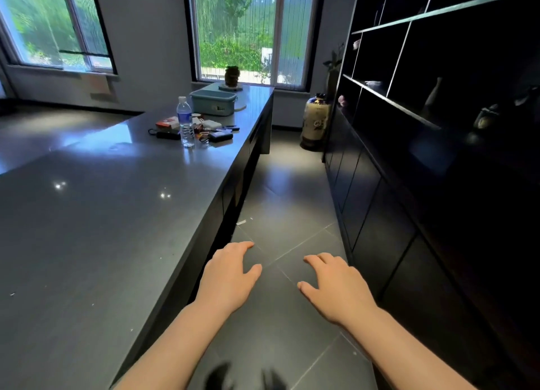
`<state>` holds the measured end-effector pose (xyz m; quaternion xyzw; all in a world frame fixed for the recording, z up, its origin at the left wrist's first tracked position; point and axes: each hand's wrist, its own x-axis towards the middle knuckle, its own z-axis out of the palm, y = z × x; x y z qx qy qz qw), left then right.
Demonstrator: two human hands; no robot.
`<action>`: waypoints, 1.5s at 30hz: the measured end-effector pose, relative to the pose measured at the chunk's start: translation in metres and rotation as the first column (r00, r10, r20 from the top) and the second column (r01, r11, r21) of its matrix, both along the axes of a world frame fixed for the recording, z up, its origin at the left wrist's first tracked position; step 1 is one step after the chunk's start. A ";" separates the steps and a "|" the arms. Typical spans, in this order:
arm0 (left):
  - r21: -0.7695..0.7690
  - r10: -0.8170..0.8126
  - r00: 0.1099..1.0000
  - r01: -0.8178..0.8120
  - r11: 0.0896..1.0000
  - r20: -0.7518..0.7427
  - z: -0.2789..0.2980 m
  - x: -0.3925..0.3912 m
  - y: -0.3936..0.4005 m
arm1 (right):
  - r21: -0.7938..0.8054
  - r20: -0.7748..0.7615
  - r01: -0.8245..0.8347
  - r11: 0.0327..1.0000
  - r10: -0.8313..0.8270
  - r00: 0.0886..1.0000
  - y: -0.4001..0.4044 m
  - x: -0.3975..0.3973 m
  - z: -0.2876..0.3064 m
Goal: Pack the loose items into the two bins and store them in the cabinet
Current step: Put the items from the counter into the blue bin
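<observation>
A teal bin (213, 102) with a lid stands far down the long grey counter (87, 214). In front of it lie loose items: a water bottle (185, 122), a red and white box (167, 123), a black pouch (168, 135), a dark case (220, 136) and several small things. The black cabinet (380, 214) runs along the right wall. My left hand (228, 275) and my right hand (336, 287) hover over the floor aisle, palms down, fingers relaxed, holding nothing. Both are far from the items.
A potted plant (232, 76) on a round tray sits at the counter's far end by the window. A large patterned vase (317, 121) stands on the floor beside the cabinet. Open dark shelves (409, 77) rise above the cabinet doors. A tiled aisle (286, 202) runs between counter and cabinet.
</observation>
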<state>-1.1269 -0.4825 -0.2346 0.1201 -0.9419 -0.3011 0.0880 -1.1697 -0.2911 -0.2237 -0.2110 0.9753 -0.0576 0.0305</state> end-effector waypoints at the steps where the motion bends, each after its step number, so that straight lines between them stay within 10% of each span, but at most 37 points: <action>1: -0.002 0.002 1.000 -0.002 1.000 -0.006 0.003 -0.019 -0.003 | -0.007 -0.005 -0.001 1.000 0.001 1.000 -0.004 -0.017 0.001; 45: 0.012 0.243 0.970 -0.243 0.970 -0.018 0.003 -0.703 -0.228 | -0.113 -0.011 -0.269 0.957 0.269 0.963 -0.254 -0.745 0.013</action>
